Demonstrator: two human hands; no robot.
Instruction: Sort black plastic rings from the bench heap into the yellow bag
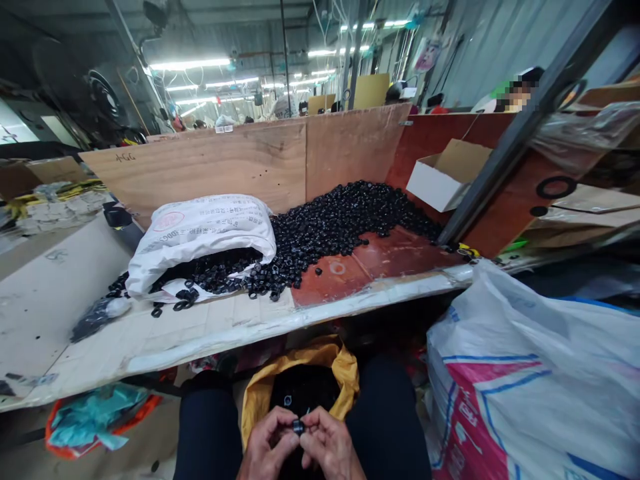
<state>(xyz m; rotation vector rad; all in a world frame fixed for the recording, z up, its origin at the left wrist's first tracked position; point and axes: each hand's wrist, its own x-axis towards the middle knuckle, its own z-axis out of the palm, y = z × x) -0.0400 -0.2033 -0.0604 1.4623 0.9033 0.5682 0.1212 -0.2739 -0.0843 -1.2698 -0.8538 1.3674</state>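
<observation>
At bottom centre, left hand (pixel 267 448) and right hand (pixel 327 445) pinch one small black ring (pixel 299 427) together in a narrow grip above the yellow bag (pixel 345 373), so drops land inside.

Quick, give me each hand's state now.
Left hand: closed, pinching the small black part.
Right hand: closed, pinching the same part.

We note that the left hand (pixel 267 448) and right hand (pixel 331 445) are cut off at the wrists by the bottom edge, that their fingers cover most of the small black part (pixel 299 427), and that the white sack (pixel 200 237) hides some of the black rings (pixel 330 227).
</observation>
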